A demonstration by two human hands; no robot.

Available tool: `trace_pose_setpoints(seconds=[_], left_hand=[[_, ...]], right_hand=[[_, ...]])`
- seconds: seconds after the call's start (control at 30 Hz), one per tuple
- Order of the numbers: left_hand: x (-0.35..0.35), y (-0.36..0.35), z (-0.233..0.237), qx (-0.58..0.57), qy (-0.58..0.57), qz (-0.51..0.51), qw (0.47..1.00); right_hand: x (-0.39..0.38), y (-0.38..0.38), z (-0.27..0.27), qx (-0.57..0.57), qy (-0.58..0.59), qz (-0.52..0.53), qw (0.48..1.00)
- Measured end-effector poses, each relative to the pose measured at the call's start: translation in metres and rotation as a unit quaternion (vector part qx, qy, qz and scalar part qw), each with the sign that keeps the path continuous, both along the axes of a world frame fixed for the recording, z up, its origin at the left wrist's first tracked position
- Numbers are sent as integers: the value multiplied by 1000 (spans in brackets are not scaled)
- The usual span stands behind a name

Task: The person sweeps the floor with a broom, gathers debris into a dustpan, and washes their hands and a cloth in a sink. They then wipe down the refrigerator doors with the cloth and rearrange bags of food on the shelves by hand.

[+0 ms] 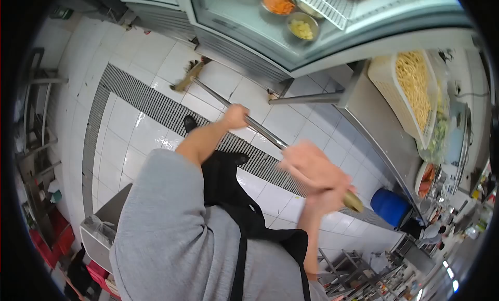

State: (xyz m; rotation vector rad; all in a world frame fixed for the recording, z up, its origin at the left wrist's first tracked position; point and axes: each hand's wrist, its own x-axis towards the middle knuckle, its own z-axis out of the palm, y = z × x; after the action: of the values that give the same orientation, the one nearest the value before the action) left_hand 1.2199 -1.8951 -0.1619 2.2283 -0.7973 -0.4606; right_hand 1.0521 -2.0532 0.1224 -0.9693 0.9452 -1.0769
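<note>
A long metal pole runs diagonally across the view, with a brush-like head on the white tiled floor at its far end. My left hand is closed round the pole's middle. Lower right, my right hand is closed near the pole's yellowish end. A blurred pink cloth lies over the pole beside this hand and hides part of its grip.
A glass-fronted fridge holds bowls of orange and yellow food. On the steel counter stands a white basket of noodles, with a blue drum below. A floor drain crosses the tiles. A grey bin stands lower left.
</note>
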Motion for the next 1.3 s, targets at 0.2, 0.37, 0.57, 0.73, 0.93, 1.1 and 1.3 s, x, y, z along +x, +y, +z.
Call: trace_pose_setpoints(seconds=[0.2, 0.37, 0.57, 0.73, 0.93, 1.1, 1.3], left_hand=[[82, 128, 36, 120, -4, -10, 993], [33, 76, 132, -116, -24, 19, 993], [27, 38, 193, -235, 56, -96, 966], [75, 94, 121, -285, 102, -92, 949], [170, 276, 74, -118, 19, -13, 993], [243, 397, 76, -13, 23, 39, 999], [304, 516, 35, 214, -9, 323, 922]], right_hand=[[33, 58, -16, 25, -79, 296, 951], [58, 19, 135, -310, -144, 411, 845], [147, 114, 223, -313, -164, 607, 711], [211, 202, 201, -285, -195, 664, 663], [261, 272, 117, -247, -318, 619, 674], [316, 341, 73, -216, -337, 630, 665], [377, 435, 1, -276, -266, 629, 676]])
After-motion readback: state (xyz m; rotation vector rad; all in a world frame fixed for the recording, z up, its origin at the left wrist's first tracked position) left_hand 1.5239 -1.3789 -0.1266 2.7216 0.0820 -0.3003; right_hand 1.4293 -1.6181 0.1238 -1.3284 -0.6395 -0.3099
